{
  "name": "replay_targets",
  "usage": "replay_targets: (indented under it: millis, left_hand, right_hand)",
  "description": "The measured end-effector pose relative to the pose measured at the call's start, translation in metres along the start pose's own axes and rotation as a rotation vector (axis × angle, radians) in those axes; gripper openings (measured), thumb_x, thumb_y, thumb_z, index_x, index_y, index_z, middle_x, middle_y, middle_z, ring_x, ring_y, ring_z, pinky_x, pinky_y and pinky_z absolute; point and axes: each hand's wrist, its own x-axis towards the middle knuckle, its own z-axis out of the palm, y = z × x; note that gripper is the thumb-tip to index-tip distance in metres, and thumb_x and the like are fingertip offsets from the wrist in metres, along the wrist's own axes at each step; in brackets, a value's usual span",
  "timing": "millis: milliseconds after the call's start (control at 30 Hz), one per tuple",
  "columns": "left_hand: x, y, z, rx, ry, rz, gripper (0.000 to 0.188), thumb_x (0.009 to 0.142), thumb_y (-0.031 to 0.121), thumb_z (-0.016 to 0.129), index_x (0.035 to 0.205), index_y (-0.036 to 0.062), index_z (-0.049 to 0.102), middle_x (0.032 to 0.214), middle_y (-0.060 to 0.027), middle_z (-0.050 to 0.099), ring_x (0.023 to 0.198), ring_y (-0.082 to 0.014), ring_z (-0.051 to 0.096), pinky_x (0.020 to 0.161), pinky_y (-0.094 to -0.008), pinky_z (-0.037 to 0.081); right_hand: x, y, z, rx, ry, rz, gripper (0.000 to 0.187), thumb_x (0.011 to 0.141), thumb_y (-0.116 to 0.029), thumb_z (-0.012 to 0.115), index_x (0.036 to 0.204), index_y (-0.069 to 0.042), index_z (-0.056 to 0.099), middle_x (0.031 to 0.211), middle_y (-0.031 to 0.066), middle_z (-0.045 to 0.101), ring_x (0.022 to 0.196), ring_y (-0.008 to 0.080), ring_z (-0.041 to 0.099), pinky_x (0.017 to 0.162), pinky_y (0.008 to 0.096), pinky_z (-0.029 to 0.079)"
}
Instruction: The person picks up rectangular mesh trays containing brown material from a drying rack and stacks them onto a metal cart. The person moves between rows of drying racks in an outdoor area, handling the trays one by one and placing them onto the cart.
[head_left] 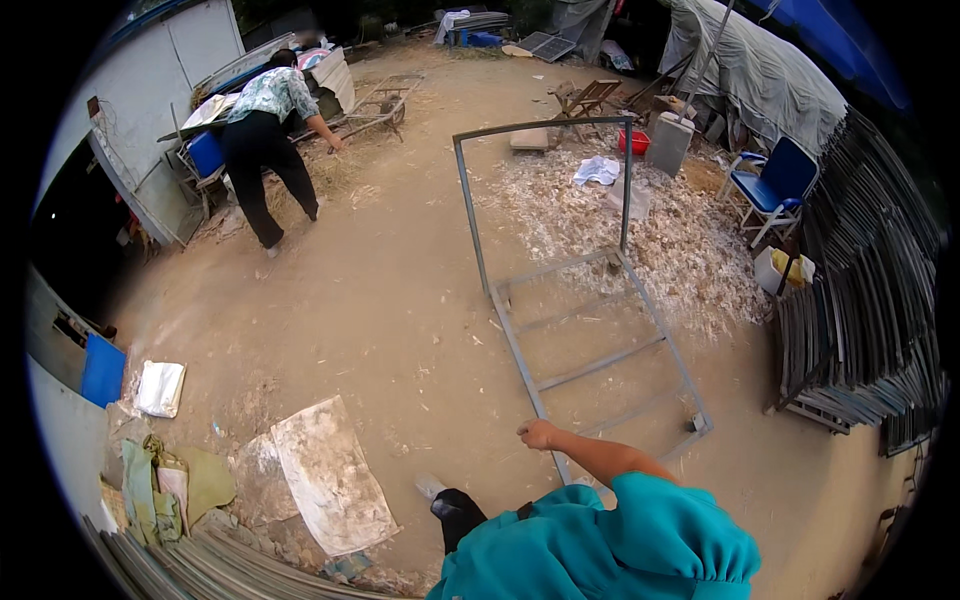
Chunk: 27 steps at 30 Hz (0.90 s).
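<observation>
My right hand (537, 433) reaches across in front of my teal top, its fingers curled in, and nothing shows in them. It is nearest to the left side rail of a grey metal cart frame (602, 363), seeming to hover above or beside the rail; whether it touches cannot be made out. The frame lies low on the dirt ground, with open crossbars, small wheels at its corners and a tall upright handle at its far end. My left hand is out of sight.
Another person (265, 140) bends by a loaded handcart at the far left. Stacked dark metal frames (865, 310) line the right side, near a blue chair (773, 185). Pale scraps (690, 245) litter the ground beyond the cart frame. A dirty white sheet (332, 475) lies left of my foot.
</observation>
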Motion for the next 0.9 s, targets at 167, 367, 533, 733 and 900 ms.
replay_targets:
  millis: [167, 367, 533, 733, 900]
  left_hand:
    - [0.081, 0.155, -0.018, -0.015, -0.027, 0.097, 0.007, 0.074, 0.007, 0.042, 0.073, 0.0056, 0.049, 0.060, -0.0056, 0.043, 0.048, -0.0186, 0.045, 0.039, -0.0310, 0.038]
    - [0.132, 0.348, 0.011, -0.128, -0.272, 0.221, 0.007, 0.076, 0.006, 0.040, 0.072, 0.0090, 0.045, 0.062, -0.0029, 0.041, 0.048, -0.0156, 0.043, 0.038, -0.0282, 0.035]
    - [0.105, 0.480, 0.072, -0.063, -0.272, 0.220, 0.014, 0.072, -0.001, 0.045, 0.085, 0.0054, 0.046, 0.066, -0.0038, 0.045, 0.052, -0.0151, 0.046, 0.041, -0.0282, 0.038]
    - [0.130, 0.566, 0.116, 0.293, -0.355, 0.409, 0.005, 0.072, -0.001, 0.047, 0.072, 0.0038, 0.049, 0.063, -0.0045, 0.044, 0.054, -0.0156, 0.046, 0.042, -0.0295, 0.038]
    - [0.153, 0.646, 0.137, 0.178, -0.207, 0.259, 0.006, 0.071, 0.003, 0.049, 0.067, 0.0066, 0.051, 0.060, -0.0058, 0.044, 0.052, -0.0165, 0.045, 0.041, -0.0303, 0.038]
  right_hand:
    - [0.056, 0.028, 0.010, -0.262, -0.397, 0.493, 0.033, 0.069, -0.014, 0.047, 0.094, 0.004, 0.058, 0.083, 0.0194, 0.060, 0.069, 0.0269, 0.061, 0.059, 0.0376, 0.049]
    - [0.063, -0.019, 0.010, -0.020, -0.377, 0.782, 0.024, 0.076, -0.013, 0.051, 0.096, -0.002, 0.059, 0.098, 0.0146, 0.057, 0.082, 0.0271, 0.060, 0.060, 0.0356, 0.053]
    - [0.102, -0.005, 0.029, 0.062, -0.423, 0.906, 0.026, 0.075, -0.024, 0.055, 0.094, -0.007, 0.061, 0.090, 0.0100, 0.061, 0.084, 0.0225, 0.059, 0.063, 0.0323, 0.052]
    - [0.243, 0.004, -0.007, -0.075, -0.501, 0.626, 0.022, 0.075, -0.011, 0.053, 0.087, 0.007, 0.058, 0.088, 0.0167, 0.060, 0.071, 0.0251, 0.062, 0.057, 0.0345, 0.051]
    - [0.415, -0.044, -0.084, 0.261, -0.138, 0.497, 0.019, 0.065, -0.006, 0.059, 0.081, 0.005, 0.057, 0.076, 0.0153, 0.058, 0.063, 0.0246, 0.062, 0.052, 0.0343, 0.051]
